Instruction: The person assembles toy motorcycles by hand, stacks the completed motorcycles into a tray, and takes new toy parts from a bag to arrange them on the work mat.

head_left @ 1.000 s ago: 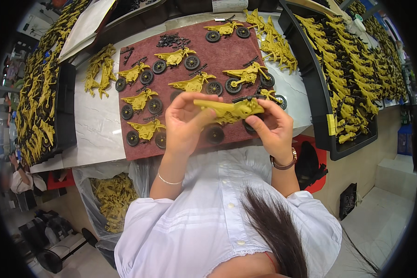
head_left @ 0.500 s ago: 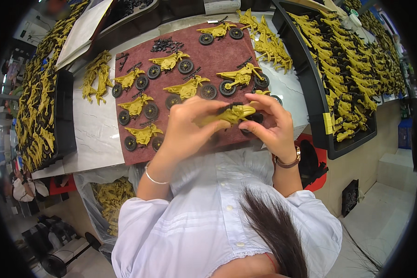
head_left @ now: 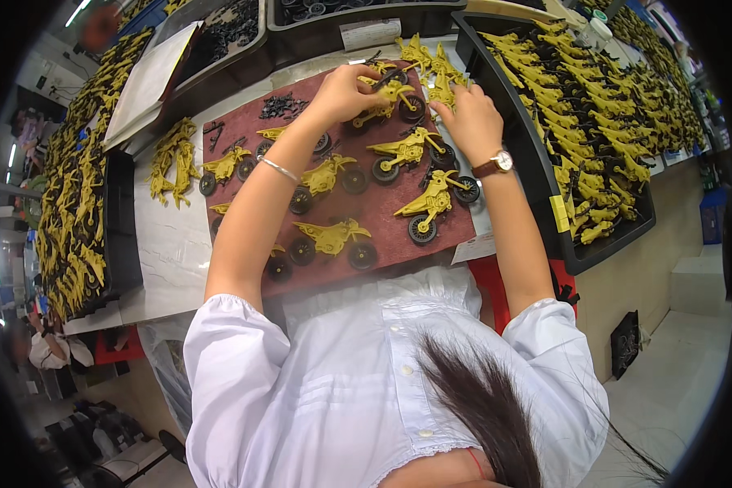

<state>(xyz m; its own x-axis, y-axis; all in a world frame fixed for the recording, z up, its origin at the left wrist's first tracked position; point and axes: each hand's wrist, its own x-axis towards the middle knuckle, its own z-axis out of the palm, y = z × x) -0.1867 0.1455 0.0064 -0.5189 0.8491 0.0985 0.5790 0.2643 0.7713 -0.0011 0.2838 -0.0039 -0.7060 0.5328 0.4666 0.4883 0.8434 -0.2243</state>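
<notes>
Near the far edge of the dark red mat (head_left: pixel 244 183), my left hand (head_left: pixel 351 96) is closed on a yellow toy motorcycle (head_left: pixel 395 96) with black wheels. A thin black handlebar (head_left: pixel 389 79) shows by its fingertips. My right hand (head_left: pixel 473 120) lies at a pile of yellow motorcycle bodies (head_left: pixel 441 71), its thumb and fingers apart over the nearest ones. Closer in, more toy motorcycles rest on the mat, among them one at the right (head_left: pixel 407 150), one near the right edge (head_left: pixel 433 195) and one in front (head_left: pixel 331 237).
A black crate (head_left: pixel 581 264) full of yellow and black assemblies stands at the right. Another black crate (head_left: pixel 122 236) of them is on the left. Small black parts (head_left: pixel 283 106) and yellow bodies (head_left: pixel 175 159) lie farther left. Bins of black parts (head_left: pixel 232 32) line the back.
Both hands have moved away from my body to the mat's far right, bringing a yellow toy motorcycle there. They have separated, and my right hand has gone to the yellow bodies.
</notes>
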